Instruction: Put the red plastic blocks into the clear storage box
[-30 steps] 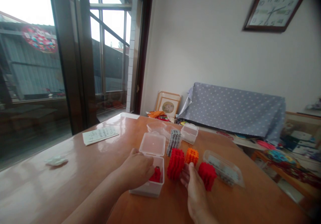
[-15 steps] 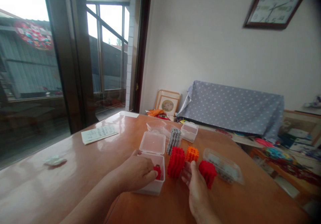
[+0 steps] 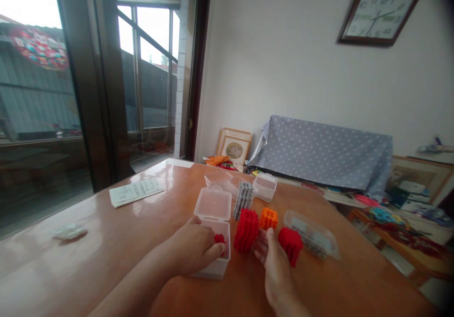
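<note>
Inside the clear box (image 3: pixel 215 273) on the worktop (image 3: pixel 244 291), small red pieces (image 3: pixel 219 238) lie by your left hand (image 3: pixel 195 242), its fingers curled; whether they grip any, I cannot tell. Your right hand (image 3: pixel 273 262) is loosely open, apparently holding nothing, beside the red stack (image 3: pixel 246 231). The pieces look light and stiff; pinch 1 by opposite edges.

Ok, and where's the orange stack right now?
In the head view, the orange stack is right of centre, just beyond the right hand and right of the red stack beside the open box.
</note>
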`<state>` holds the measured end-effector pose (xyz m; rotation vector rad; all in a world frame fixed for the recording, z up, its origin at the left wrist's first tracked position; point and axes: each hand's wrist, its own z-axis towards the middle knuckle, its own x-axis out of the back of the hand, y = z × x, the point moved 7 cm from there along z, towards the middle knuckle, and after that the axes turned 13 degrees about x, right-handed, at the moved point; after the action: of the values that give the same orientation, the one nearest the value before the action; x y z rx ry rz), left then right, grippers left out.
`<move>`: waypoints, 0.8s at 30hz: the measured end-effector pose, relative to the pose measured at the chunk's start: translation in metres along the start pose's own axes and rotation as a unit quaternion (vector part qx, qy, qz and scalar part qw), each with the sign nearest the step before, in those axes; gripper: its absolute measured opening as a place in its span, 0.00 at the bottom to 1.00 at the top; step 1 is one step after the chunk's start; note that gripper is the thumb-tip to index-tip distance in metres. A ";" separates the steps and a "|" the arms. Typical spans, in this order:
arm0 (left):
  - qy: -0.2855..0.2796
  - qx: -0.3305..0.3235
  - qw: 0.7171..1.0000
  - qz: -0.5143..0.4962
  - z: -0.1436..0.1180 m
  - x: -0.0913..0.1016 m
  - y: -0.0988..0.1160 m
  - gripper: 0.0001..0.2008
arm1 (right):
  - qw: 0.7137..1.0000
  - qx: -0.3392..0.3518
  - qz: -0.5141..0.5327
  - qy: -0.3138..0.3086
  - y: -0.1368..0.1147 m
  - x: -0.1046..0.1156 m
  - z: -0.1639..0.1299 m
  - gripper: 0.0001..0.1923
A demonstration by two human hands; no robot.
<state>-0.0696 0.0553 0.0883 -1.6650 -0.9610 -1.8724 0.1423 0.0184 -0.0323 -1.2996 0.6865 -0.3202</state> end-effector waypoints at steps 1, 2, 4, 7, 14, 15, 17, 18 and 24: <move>0.003 0.000 1.000 0.001 0.000 -0.001 0.000 0.26 | 1.000 -0.002 -0.001 0.000 0.001 0.000 0.000 0.34; 0.005 0.000 1.000 0.001 0.001 -0.002 0.000 0.27 | 1.000 -0.003 -0.002 0.000 0.002 0.000 0.001 0.34; 0.010 -0.001 1.000 -0.002 0.002 -0.004 -0.001 0.28 | 1.000 -0.006 -0.004 0.001 0.004 0.001 0.002 0.34; 0.009 0.002 1.000 -0.011 0.004 -0.006 -0.003 0.28 | 1.000 -0.010 -0.008 0.005 0.006 0.002 0.005 0.34; 0.018 0.013 0.997 -0.070 -0.002 0.007 -0.002 0.27 | 1.000 -0.004 -0.017 0.005 0.005 0.003 0.006 0.35; 0.032 0.018 0.996 -0.079 -0.003 0.011 -0.004 0.26 | 1.000 0.000 -0.020 0.009 0.004 0.004 0.006 0.35; 0.065 0.029 0.991 -0.111 -0.004 0.018 -0.013 0.26 | 0.999 0.015 -0.025 0.022 0.001 0.008 0.007 0.34; 0.085 0.038 0.986 -0.135 -0.003 0.021 -0.020 0.26 | 0.999 0.027 -0.031 0.029 -0.001 0.010 0.008 0.34; 0.231 0.113 0.939 -0.229 0.002 0.028 -0.070 0.29 | 0.977 0.171 -0.120 0.033 -0.037 0.016 0.004 0.28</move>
<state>-0.1247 0.1056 0.1019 -0.8501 -1.3658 -2.2009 0.1629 0.0029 -0.0012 -1.0439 0.5037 -0.6519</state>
